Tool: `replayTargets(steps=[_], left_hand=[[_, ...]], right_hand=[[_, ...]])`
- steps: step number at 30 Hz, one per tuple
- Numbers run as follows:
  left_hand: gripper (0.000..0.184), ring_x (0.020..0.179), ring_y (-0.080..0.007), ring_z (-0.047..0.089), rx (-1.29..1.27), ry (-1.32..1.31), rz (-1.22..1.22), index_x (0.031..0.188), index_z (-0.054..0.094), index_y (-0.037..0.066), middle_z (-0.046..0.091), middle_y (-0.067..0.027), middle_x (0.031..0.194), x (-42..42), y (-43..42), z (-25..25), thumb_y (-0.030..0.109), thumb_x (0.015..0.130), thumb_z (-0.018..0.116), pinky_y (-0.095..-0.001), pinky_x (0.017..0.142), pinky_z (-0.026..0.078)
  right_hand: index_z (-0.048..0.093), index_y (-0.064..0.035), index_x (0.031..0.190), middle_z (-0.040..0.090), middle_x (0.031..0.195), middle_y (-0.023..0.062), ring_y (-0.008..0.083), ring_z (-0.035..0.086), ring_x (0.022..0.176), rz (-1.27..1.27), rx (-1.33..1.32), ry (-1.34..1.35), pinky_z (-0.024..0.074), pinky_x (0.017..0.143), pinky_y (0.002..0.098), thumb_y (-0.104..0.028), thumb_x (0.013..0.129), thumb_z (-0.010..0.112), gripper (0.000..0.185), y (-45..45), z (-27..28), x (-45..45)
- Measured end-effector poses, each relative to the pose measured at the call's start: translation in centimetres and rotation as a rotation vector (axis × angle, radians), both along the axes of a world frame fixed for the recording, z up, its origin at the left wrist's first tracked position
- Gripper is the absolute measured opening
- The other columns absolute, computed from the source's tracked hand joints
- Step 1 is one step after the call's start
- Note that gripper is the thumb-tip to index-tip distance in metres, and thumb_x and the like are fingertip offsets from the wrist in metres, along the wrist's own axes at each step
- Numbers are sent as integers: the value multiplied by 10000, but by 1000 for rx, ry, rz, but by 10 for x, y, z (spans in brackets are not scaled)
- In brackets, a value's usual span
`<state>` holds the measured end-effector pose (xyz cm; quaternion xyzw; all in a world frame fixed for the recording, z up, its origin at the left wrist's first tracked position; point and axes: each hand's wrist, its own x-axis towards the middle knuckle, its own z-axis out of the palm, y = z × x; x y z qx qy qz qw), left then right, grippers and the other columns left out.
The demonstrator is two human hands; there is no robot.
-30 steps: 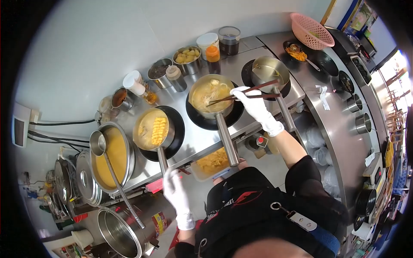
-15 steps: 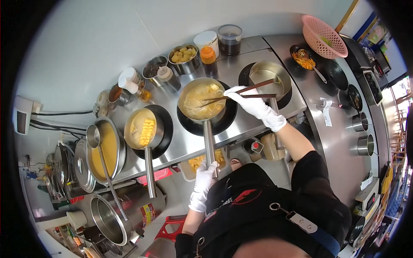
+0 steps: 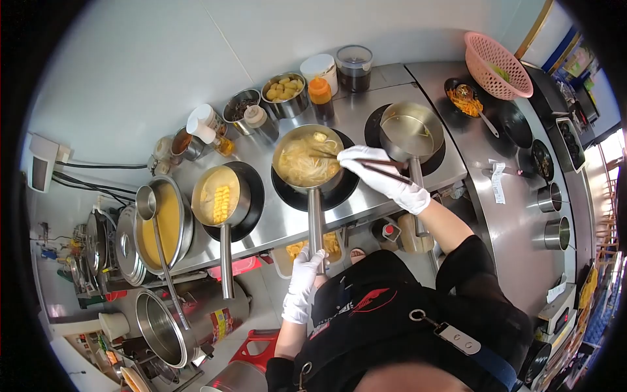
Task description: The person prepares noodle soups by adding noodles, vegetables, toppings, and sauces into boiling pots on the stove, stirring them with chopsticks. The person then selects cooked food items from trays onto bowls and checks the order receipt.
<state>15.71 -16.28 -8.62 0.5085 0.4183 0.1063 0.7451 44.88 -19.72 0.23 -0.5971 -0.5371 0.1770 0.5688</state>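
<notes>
My left hand (image 3: 303, 282), in a white glove, is closed round the handle end of the middle saucepan (image 3: 316, 222). That pan holds noodles (image 3: 307, 163) in a pale broth. My right hand (image 3: 385, 175), gloved too, grips dark chopsticks (image 3: 372, 161), whose tips reach into the noodles. To the left, a second saucepan (image 3: 225, 251) contains scored yellow pieces (image 3: 222, 204) in broth. A third saucepan (image 3: 410, 130), holding clear liquid, stands on the right burner.
Left of the pans, a large bowl (image 3: 188, 225) of yellow liquid has a ladle (image 3: 163, 261) across it. Sauce bottles (image 3: 320, 97) and metal pots (image 3: 285, 106) line the back. A pink basket (image 3: 496, 68) stands far right. Below left is a big steel pot (image 3: 160, 330).
My left hand has moved from near the left saucepan's handle to the middle one and closed on it. The chopsticks have shifted among the noodles, and the view has moved slightly.
</notes>
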Motion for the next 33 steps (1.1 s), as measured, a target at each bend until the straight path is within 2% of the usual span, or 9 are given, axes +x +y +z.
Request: replayTargets(steps=[6, 9, 12, 14, 16, 17, 20, 24, 33], left_hand=[[319, 674, -128, 606, -15, 12, -24, 1148, 500, -18, 633, -69, 840, -1, 3, 1, 176, 907, 576, -221, 614, 486], [326, 682, -130, 612, -12, 15, -54, 1148, 494, -18, 635, -70, 842, 0, 5, 4, 179, 904, 581, -220, 612, 486], [300, 625, -107, 584, -28, -7, -36, 1118, 519, -13, 625, -47, 789, -1, 8, 4, 152, 882, 602, -220, 549, 453], [341, 690, -121, 607, -2, 39, -118, 1141, 488, -29, 632, -65, 840, -4, 11, -1, 195, 903, 587, -221, 619, 484], [343, 698, -115, 604, 13, 20, -128, 1136, 491, -31, 631, -61, 841, -3, 13, 2, 201, 902, 590, -218, 624, 482], [346, 706, -110, 601, 29, 5, -136, 1131, 494, -32, 630, -57, 842, -4, 13, 3, 206, 901, 593, -216, 629, 480], [344, 726, -104, 598, 19, -3, -109, 1129, 504, -34, 632, -55, 852, -5, 13, -1, 203, 899, 598, -215, 638, 478], [340, 728, -94, 589, -7, -12, -138, 1134, 518, -32, 625, -38, 846, -4, 17, 0, 194, 894, 602, -212, 638, 471], [321, 739, -74, 563, 46, 27, -187, 1141, 538, -14, 604, -11, 841, -4, 17, 3, 152, 874, 602, -209, 655, 459]], right_hand=[[644, -7, 971, 655, 972, 97, 193, 628, 914, -90, -115, 135, 495, 812, 276, -81, 865, 582, 144, -1, 13, -10], [648, -5, 976, 657, 984, 101, 193, 630, 914, -42, 17, -98, 495, 818, 270, -97, 855, 603, 159, 10, -13, -17], [655, -12, 982, 661, 976, 109, 208, 631, 911, 20, -154, 34, 495, 810, 283, -88, 831, 623, 172, -1, -7, -34], [657, -8, 960, 666, 944, 107, 206, 634, 894, -16, -208, 67, 498, 796, 285, -76, 834, 617, 149, -9, 2, -32], [650, 10, 935, 665, 930, 106, 195, 636, 887, -120, -36, 62, 502, 778, 278, -56, 844, 604, 122, -14, 6, -26], [642, 22, 918, 665, 917, 102, 182, 634, 883, -150, -20, 238, 501, 767, 269, -40, 851, 592, 104, -15, 9, -23], [641, 10, 938, 668, 925, 85, 181, 632, 877, -283, -23, 56, 494, 791, 279, -66, 862, 586, 121, -10, 17, -14], [650, 11, 929, 660, 899, 105, 190, 631, 864, -299, -175, -20, 490, 780, 293, -116, 860, 592, 156, -11, 13, -25], [648, 7, 939, 667, 954, 109, 183, 638, 897, -353, 30, 146, 497, 809, 279, -85, 850, 605, 134, 13, -5, -18]])
